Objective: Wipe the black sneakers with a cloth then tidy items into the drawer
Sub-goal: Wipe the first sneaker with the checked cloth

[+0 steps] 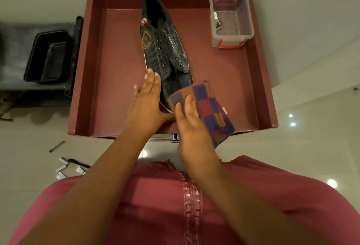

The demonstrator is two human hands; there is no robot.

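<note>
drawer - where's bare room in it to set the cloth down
Bare drawer floor lies left of the sneaker, and right of it below the clear box. The near middle is crowded by left hand, right hand and cloth.

Dim warm light, ceiling-lamp glare on the floor tiles, wide-angle edge distortion.
</note>
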